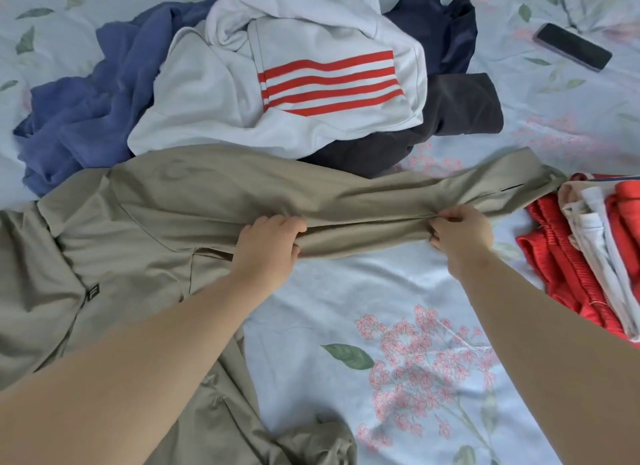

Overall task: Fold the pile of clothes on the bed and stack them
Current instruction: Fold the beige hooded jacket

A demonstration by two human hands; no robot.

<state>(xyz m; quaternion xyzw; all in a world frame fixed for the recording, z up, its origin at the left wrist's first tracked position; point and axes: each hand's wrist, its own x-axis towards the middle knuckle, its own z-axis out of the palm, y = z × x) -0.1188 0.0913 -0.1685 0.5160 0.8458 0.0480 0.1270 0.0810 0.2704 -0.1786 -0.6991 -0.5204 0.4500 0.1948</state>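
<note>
Khaki jacket [138,215] with black "F" tag [92,292], sleeve [363,237] in curled fingers of left hand [268,246] and right hand [462,237]

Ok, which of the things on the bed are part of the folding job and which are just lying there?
Job: beige jacket, gripped by left hand and right hand; unfolded pile of blue garment, white red-striped top, navy garment, dark grey garment; folded red-and-white stack at right.
Lying about: black phone on the floral sheet.
</note>
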